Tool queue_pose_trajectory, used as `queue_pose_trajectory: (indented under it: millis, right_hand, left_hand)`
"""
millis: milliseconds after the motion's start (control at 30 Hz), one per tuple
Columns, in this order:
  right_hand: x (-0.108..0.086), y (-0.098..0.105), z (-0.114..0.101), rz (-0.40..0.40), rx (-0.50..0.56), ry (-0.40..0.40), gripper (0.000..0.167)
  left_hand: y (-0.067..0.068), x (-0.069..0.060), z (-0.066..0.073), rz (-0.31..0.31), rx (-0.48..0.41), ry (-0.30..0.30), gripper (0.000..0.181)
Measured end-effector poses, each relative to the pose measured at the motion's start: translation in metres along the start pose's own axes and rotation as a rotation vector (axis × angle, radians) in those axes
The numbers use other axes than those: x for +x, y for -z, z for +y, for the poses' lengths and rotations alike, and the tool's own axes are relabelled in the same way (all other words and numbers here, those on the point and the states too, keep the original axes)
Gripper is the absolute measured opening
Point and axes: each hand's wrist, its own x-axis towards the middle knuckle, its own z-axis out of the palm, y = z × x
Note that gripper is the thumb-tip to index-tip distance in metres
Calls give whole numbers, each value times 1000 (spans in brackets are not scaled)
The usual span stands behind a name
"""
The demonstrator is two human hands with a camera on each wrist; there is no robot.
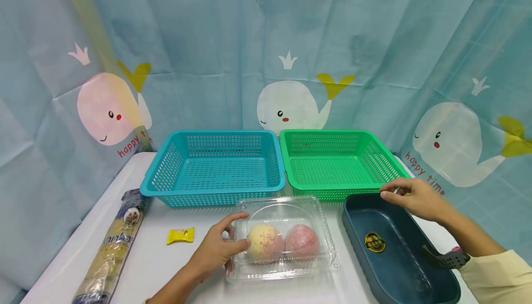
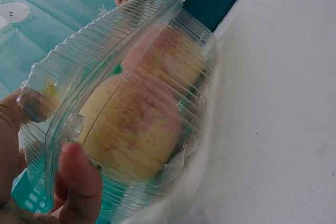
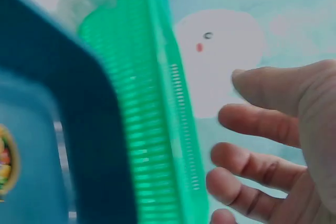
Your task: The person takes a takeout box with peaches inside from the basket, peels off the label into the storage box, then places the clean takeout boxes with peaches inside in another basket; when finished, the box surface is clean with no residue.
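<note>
A clear plastic clamshell box stands on the table with two peach-like fruits inside, one yellow and pink, the other pinker. My left hand grips the box by its left side; the left wrist view shows fingers and thumb about its rim. Over the far right corner of a dark blue tray hovers my right hand. In the right wrist view the fingers of that hand are loosely bent and apart, with nothing between them. A round sticker is on the tray's floor.
Behind the box stand a blue basket and a green basket, side by side. A small yellow packet lies left of my left hand. Along the table's left edge lies a long clear-and-blue package. A whale-print curtain hangs behind.
</note>
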Motion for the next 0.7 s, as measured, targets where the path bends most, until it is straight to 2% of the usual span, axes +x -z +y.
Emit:
queue_pose_trajectory:
  millis: [100,167,367,467,700]
  right_hand:
    - [5,14,-5,81,-45,16,18]
    - [9,23,-7,105,-77,9,20]
    - [23,43,-4,91,-123,-42,31]
    - [30,46,3,99,-158,-65,38]
    - [35,38,27,79,-148,-123,48]
  left_hand:
    - [0,0,0,4,-1,3,65]
    - [0,0,0,6,-1,5,64]
    - [1,-1,-1,13,1,13,63]
    - [1,-1,-1,16,-1,16,63]
    - [0,0,-1,12,3,12,62]
